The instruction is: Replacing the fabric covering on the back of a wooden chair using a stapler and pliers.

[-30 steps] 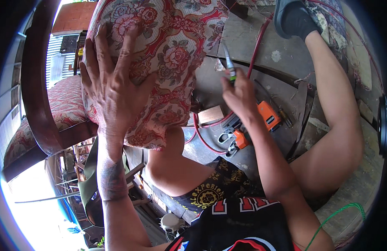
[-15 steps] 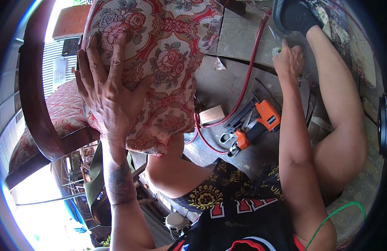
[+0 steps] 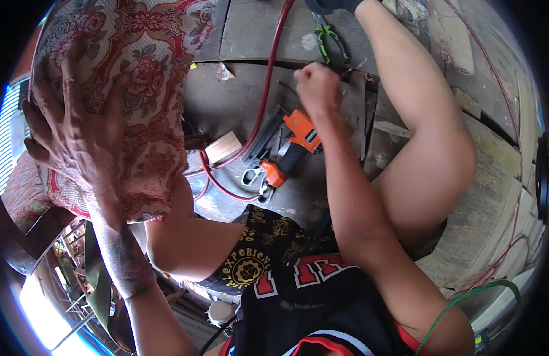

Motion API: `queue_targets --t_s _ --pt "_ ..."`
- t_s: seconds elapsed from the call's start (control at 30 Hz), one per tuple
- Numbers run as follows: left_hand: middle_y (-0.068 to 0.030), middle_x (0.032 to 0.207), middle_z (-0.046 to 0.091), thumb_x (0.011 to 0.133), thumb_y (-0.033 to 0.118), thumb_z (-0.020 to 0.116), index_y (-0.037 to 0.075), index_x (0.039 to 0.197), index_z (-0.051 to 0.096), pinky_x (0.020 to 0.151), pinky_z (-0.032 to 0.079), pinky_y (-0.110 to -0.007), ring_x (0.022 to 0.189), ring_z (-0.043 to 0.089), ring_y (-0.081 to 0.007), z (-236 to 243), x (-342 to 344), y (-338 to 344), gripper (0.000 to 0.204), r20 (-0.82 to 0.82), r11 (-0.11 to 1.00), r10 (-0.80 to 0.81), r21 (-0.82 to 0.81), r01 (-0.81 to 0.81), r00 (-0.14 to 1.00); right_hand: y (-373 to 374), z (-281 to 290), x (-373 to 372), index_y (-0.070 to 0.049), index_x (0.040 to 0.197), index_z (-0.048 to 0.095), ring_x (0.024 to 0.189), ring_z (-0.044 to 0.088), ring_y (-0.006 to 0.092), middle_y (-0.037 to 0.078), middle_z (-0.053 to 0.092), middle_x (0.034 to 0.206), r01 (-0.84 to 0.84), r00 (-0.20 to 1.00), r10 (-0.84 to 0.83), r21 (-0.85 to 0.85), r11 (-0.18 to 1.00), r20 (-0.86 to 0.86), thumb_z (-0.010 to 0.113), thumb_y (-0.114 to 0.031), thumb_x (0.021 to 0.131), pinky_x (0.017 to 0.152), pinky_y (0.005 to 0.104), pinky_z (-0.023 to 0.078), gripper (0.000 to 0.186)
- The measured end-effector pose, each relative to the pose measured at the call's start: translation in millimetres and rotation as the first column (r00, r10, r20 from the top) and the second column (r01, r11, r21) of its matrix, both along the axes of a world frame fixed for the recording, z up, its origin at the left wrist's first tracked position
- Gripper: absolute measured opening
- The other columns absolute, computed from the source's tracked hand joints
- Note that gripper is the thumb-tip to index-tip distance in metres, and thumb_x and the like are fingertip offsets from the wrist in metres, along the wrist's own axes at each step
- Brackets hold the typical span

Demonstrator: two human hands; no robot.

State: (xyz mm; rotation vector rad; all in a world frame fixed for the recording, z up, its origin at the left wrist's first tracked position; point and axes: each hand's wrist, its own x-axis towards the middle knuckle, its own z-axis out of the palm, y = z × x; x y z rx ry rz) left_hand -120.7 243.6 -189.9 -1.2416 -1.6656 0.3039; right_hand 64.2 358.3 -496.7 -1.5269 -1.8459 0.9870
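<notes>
My left hand lies flat with fingers spread on red-and-cream floral upholstery fabric, which covers a padded piece beside my knee. My right hand hovers over the floor with its fingers curled in, and nothing shows in it. Just beyond it, green-handled pliers rest on the boards, jaws pointing away from me. An orange and black air stapler lies below and left of my right hand, joined to a red hose. Scissors lie partly hidden beside the stapler.
A small wood block sits between the fabric and the stapler. My bent right leg bounds the work area on the right. Dark wooden chair framing stands at the left. A green cord hangs at lower right.
My right hand has come away from the pliers and back toward the stapler, leaving the pliers on the floor. The view has swung right; my left hand stays on the fabric.
</notes>
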Motion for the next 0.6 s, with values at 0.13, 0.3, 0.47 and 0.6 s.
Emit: queue_targets --t_s 0.13,0.3,0.47,0.6 --pt "-0.0148 0.156 0.041 0.080 0.066 0.070 0.038 0.151 0.045 0.108 0.031 -0.067 0.141 0.038 -0.0448 -0.9 -6.4 -1.6 0.080 0.028 1.000 -0.016 0.002 0.016 0.999 -25.3 10.2 -2.6 -0.007 0.101 0.073 0.102 0.068 0.0384 0.019 0.070 0.102 -0.137 0.914 0.162 -0.092 0.986 0.373 0.068 -0.015 0.088 0.088 0.0481 0.057 0.016" --pt "-0.0161 0.158 0.038 0.082 0.061 0.069 0.037 0.149 0.047 0.109 0.027 -0.070 0.142 0.035 -0.0462 12.0 -3.6 -1.1 0.075 0.056 0.998 0.001 -0.062 0.002 0.998 -12.7 18.9 -3.8 -0.003 0.114 0.063 0.109 0.068 0.0373 0.016 0.071 0.115 -0.156 0.874 0.286 -0.331 0.931 0.393 0.065 -0.012 0.091 0.093 0.0481 0.056 0.025" --pt "-0.0224 0.156 0.036 0.077 0.046 0.074 0.034 0.152 0.045 0.106 0.028 -0.067 0.140 0.033 -0.0494 15.1 5.4 -0.8 0.081 0.135 0.995 0.003 -0.095 0.010 0.991 -9.1 76.0 -14.9 -0.007 0.114 0.061 0.091 0.073 0.0312 0.017 0.073 0.101 -0.258 0.920 0.230 -0.048 0.965 -0.319 0.058 -0.011 0.098 0.074 0.0461 0.055 0.016" --pt "-0.0224 0.156 0.036 0.079 0.045 0.075 0.032 0.153 0.044 0.107 0.027 -0.067 0.140 0.033 -0.0497 17.8 5.4 -0.1 0.082 0.102 0.993 0.004 -0.121 0.009 0.995 -26.0 143.1 -39.0 -0.007 0.107 0.067 0.061 0.067 0.0231 0.015 0.070 0.075 -0.453 0.490 0.415 0.183 0.873 -0.767 0.062 -0.010 0.097 0.057 0.0372 0.051 0.011"
